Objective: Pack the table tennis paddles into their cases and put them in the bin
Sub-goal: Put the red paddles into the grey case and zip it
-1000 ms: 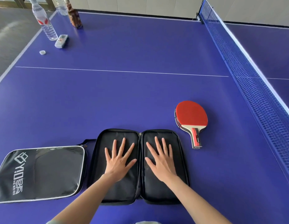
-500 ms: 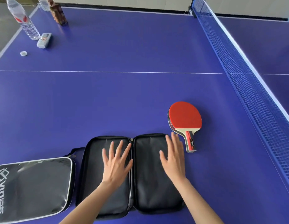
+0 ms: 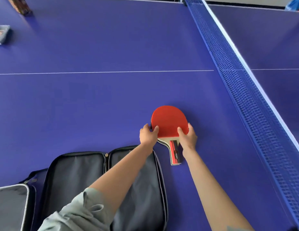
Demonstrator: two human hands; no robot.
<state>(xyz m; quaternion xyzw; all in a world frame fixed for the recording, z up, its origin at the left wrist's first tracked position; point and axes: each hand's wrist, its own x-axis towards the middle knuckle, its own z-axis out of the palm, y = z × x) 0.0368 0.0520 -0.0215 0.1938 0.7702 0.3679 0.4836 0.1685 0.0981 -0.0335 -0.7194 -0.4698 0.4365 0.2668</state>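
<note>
A red-faced paddle (image 3: 168,120) lies on the blue table, handle toward me; a second paddle seems stacked beneath it. My left hand (image 3: 148,135) pinches the blade's left edge, thumb on the red rubber. My right hand (image 3: 188,138) grips the right edge the same way. A black case (image 3: 73,172) lies unzipped and spread flat at the lower left, partly under my left forearm. A second black case (image 3: 10,205) with a silver rim lies closed at the far lower left.
The blue net (image 3: 242,90) runs along the right side of the table (image 3: 103,97). A small grey-white object (image 3: 1,33) and a brown bottle (image 3: 20,5) stand at the far left back. No bin shows in view.
Both hands left the open case, where they lay flat, and moved right and forward to take hold of the paddle's two edges. The view shifted right.
</note>
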